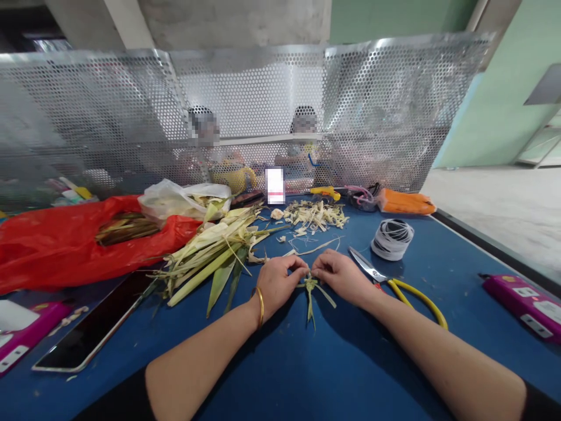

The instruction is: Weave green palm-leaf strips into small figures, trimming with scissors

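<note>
Between my hands, just above the blue table, is a small bundle of knotted green husk strips (310, 286), its loose ends hanging toward me. My left hand (280, 279), with a gold bangle at the wrist, pinches the bundle's upper left side. From the other side my right hand (340, 275) pinches its top, thumb and forefinger pressed together. The fingertips hide the exact grip. Right of my right hand lie scissors (385, 278) with yellow handles, blades apart and pointing away from me; my forearm passes close to the handles. A pile of corn husks (219, 245) lies to the left.
Husk scraps (318, 215) lie behind my hands. A roll of white tape or cord (392, 238) stands right, near an orange packet (405, 202). A red plastic bag (65, 240) and a phone (94, 327) are left. A perforated metal screen (254, 82) stands behind; two people sit beyond it.
</note>
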Motion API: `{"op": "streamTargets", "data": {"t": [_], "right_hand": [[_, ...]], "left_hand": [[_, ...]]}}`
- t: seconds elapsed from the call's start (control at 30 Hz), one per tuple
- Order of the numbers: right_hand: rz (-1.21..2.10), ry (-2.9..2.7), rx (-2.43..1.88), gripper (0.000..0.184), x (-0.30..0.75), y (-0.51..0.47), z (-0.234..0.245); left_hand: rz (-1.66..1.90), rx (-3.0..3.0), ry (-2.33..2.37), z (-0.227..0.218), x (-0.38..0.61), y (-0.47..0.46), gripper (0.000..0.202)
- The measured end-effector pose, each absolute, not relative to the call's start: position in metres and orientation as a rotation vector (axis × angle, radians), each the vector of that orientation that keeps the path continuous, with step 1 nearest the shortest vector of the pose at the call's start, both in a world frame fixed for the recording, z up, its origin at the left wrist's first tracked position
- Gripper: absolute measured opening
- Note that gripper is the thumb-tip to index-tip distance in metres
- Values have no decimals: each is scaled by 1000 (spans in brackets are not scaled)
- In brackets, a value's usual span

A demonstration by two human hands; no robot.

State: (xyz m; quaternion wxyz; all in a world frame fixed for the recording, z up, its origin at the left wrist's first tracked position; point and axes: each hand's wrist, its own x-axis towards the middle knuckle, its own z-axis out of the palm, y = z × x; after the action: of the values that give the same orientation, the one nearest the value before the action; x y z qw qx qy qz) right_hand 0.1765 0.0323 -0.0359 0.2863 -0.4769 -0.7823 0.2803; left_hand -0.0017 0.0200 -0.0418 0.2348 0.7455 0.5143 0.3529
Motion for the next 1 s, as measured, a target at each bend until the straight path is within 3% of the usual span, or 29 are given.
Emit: {"op": "streamTargets", "data": {"t": [0.23,0.43,0.63,0.77,0.9,1.0], "right_hand": [[760,-2139,-1329,17,181,33,-28],[852,-2314,-1345,18,193,34,-22],[857,-2279,-1181,15,189,30,-11],[1116,-2137,-874,20,180,26,-13],[1448,-1959,-896,24,175,27,-29],[1482,-1881,-935,32,174,29,-35]], "left_hand": [[968,1932,1460,-44,-3,22,17],[743,2044,1780,-39,-8,26,17],[661,2131,1787,-40,-8,28,15],[655,2112,1754,-40,-6,27,15],[736,2074,1664,-41,-8,29,14],[871,1909,1517,-43,-9,33,19]]}}
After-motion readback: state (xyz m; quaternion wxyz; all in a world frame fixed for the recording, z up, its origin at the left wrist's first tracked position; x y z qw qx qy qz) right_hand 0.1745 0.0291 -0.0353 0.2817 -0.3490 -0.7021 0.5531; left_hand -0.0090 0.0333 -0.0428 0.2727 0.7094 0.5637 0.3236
